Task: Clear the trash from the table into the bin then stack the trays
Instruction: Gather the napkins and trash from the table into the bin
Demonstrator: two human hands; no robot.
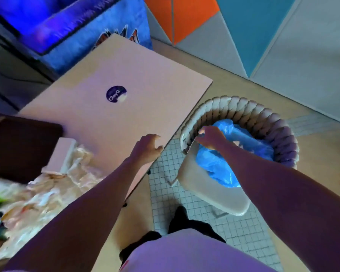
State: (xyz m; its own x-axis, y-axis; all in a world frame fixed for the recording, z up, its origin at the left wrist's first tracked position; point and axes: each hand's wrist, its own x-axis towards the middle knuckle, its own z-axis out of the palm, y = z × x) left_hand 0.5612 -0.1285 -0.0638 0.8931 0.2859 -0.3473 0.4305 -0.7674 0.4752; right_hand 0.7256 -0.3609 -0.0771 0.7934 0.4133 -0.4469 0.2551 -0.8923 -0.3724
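The bin [263, 118], seemingly being readied beside the right edge of the table [137, 75], is gripped at its rim by the right hand [210, 137] while the left hand [147, 148] is held loosely curled and empty, so the trash [53, 189] heaped at the near left corner is judged due for gathering next.

Both bare arms reach forward. The left hand [148, 147] has loose, curled fingers; the right hand [210, 138] is bunched up (grip too blurry).
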